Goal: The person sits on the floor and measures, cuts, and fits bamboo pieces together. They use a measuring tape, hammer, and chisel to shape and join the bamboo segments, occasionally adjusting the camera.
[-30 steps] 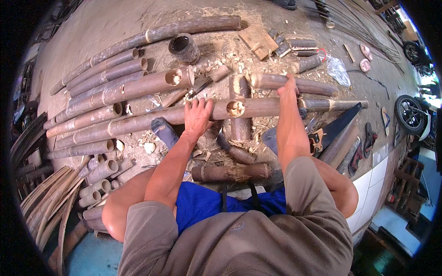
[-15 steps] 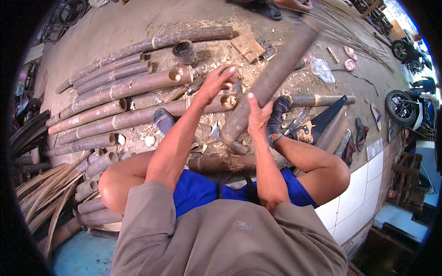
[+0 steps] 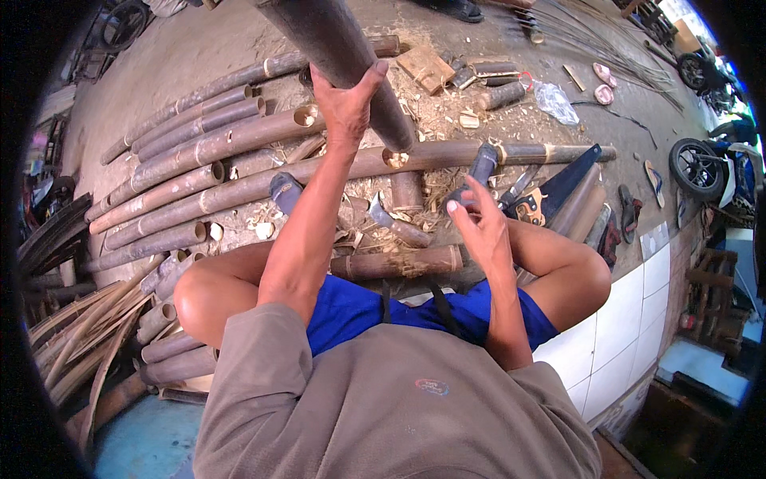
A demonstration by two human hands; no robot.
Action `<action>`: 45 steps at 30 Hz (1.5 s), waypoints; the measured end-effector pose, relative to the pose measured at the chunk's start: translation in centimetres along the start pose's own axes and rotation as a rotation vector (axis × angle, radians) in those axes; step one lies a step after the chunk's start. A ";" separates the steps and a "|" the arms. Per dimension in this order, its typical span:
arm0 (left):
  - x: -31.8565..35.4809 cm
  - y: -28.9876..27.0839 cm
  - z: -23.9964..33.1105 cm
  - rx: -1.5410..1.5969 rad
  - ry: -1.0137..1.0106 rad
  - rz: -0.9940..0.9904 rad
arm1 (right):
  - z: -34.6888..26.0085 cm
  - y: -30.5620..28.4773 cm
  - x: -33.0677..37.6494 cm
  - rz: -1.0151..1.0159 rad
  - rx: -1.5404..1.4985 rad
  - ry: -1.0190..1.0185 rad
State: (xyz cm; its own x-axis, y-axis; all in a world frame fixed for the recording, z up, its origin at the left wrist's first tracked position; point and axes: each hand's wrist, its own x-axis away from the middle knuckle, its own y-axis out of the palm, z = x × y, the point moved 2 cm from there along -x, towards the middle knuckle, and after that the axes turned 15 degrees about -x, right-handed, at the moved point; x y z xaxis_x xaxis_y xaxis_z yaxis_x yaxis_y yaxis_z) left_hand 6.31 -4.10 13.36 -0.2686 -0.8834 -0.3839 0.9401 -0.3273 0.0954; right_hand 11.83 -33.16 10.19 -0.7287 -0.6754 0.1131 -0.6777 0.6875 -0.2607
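My left hand [image 3: 343,108] is wrapped around a thick brown bamboo tube [image 3: 331,44]. The tube tilts up to the far left, and its upper end runs out of the picture. Its lower end is by a hole cut in a long bamboo pole [image 3: 447,153] that lies across the floor; whether the two touch I cannot tell. Over my right shin, my right hand [image 3: 485,231] is empty with its fingers apart. A curved blade with a bamboo-like handle [image 3: 407,231] lies between my feet. Behind it stands a short bamboo piece [image 3: 407,191], against the pole.
More bamboo poles [image 3: 207,152] lie in rows at left, above split strips [image 3: 88,319]. A handsaw [image 3: 562,195] with an orange handle rests by my right foot. Wood shavings [image 3: 435,120], a wooden block [image 3: 425,68] and a plastic bag [image 3: 556,102] lie ahead. A motorbike wheel [image 3: 696,177] stands at right.
The bamboo tube has passed from my right hand to my left and swung from leaning far right to leaning far left. My right hand has let go and drawn back toward my right knee.
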 end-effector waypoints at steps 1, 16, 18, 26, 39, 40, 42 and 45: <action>0.5 0.0 -0.2 -0.018 -0.006 0.002 | 0.9 -0.4 0.7 -0.001 0.060 -0.013; 4.9 1.5 -3.3 -0.279 0.002 -0.104 | -1.6 -1.2 -0.2 -0.028 0.039 -0.066; 5.5 2.3 -3.1 -0.340 0.018 -0.115 | -5.0 -1.0 -2.2 -0.047 0.029 -0.169; 5.0 1.2 -3.8 -0.367 0.001 -0.149 | -29.3 0.0 -11.4 0.104 0.269 -1.161; 5.2 0.5 -4.1 -0.387 -0.073 -0.282 | -28.0 8.3 -17.1 -0.350 0.456 -1.197; 5.0 -0.2 -5.4 -0.396 -0.095 -0.314 | -27.3 7.9 -17.7 -0.363 0.245 -1.158; 5.2 2.5 -5.3 -0.340 -0.096 -0.407 | -26.0 2.8 -17.0 -0.372 -0.192 -0.988; 5.3 0.7 -4.0 -0.455 -0.079 -0.414 | -21.9 3.6 -17.1 -0.289 -0.609 -0.763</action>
State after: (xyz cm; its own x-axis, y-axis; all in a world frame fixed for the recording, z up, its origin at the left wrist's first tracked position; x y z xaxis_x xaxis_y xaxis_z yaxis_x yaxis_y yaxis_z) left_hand 6.40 -7.62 7.70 -0.6285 -0.7416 -0.2347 0.7452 -0.4875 -0.4550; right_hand 19.75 -13.34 28.28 -0.4161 -0.6807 -0.6029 -0.9080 0.3462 0.2358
